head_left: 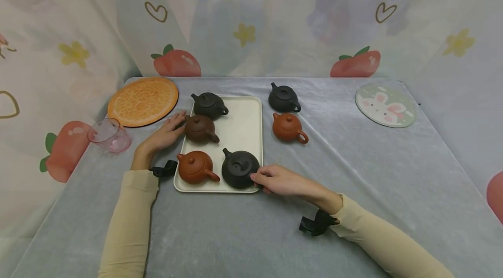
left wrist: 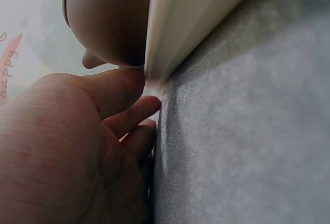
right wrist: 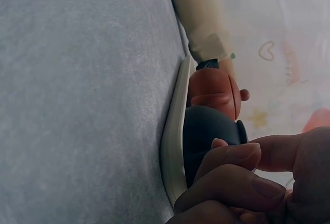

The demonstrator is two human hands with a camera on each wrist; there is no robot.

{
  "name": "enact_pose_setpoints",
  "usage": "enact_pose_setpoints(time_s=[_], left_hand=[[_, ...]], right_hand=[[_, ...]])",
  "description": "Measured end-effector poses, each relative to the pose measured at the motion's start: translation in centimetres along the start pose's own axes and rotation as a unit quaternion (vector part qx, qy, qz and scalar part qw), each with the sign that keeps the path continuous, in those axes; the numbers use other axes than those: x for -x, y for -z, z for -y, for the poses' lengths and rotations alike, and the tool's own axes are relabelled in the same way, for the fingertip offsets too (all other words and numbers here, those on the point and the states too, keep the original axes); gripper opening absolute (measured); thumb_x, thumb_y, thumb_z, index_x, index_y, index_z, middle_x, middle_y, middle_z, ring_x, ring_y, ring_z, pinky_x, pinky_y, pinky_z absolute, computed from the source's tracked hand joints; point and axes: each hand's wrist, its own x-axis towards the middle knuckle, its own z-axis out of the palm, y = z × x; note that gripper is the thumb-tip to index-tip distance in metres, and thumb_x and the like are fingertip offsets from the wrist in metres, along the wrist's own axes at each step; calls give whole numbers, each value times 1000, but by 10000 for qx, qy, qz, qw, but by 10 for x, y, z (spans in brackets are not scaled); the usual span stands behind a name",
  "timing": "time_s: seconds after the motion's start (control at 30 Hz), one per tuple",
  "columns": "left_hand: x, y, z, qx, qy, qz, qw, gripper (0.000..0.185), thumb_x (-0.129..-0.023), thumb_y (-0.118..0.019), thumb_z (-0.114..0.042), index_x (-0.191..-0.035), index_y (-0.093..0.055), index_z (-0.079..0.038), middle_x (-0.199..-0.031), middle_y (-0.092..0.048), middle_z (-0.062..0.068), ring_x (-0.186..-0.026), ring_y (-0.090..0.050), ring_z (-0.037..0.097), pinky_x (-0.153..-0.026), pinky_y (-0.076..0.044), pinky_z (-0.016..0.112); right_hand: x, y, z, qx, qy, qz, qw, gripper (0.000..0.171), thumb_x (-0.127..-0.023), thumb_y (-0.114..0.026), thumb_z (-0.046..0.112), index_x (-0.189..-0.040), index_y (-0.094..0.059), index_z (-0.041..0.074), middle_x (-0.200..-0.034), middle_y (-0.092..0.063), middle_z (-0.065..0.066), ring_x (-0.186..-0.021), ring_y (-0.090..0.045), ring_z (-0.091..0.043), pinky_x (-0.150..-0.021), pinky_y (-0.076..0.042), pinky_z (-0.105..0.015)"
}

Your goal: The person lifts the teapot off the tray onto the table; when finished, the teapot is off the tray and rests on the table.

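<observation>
A cream tray (head_left: 240, 123) bears several small teapots. My right hand (head_left: 280, 180) pinches the handle of a black teapot (head_left: 240, 169) at the tray's near right corner; the fingers hide that handle. To its left sits an orange-brown teapot (head_left: 195, 167). My left hand (head_left: 164, 132) lies at the tray's left edge with fingers extended, beside a dark brown teapot (head_left: 200, 128). In the left wrist view its thumb (left wrist: 121, 87) is right at the tray rim, below the brown teapot's body. Another black teapot (head_left: 209, 105) occupies the tray's far left corner.
Right of the tray stand a black teapot (head_left: 284, 97) and an orange-brown teapot (head_left: 288, 127). A round orange mat (head_left: 143, 101) lies at the back left, near a pink glass (head_left: 110, 135). A rabbit-patterned round mat (head_left: 386, 106) lies at the back right.
</observation>
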Motion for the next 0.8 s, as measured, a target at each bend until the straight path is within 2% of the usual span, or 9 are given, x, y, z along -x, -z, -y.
enact_pose_setpoints(time_s=[0.33, 0.8], left_hand=[[1, 1, -3, -72, -51, -5, 10000, 60, -107, -33, -33, -157, -15, -5, -165, 0, 10, -150, 12, 33, -120, 7, 55], [0, 0, -1, -41, -64, -19, 10000, 60, -107, -33, -34, -157, -15, -6, -165, 0, 10, -150, 12, 33, -120, 7, 56]], right_hand=[[-1, -3, 0, -205, -108, 0, 9997, 36, -102, -49, 32, -86, -64, 3, -54, -45, 2, -51, -40, -10, -51, -35, -22], [-1, -5, 1, -618, -465, -45, 9970, 37, -102, -47, 31, -81, -61, 3, -52, -43, 2, -42, -34, -10, -42, -31, -21]])
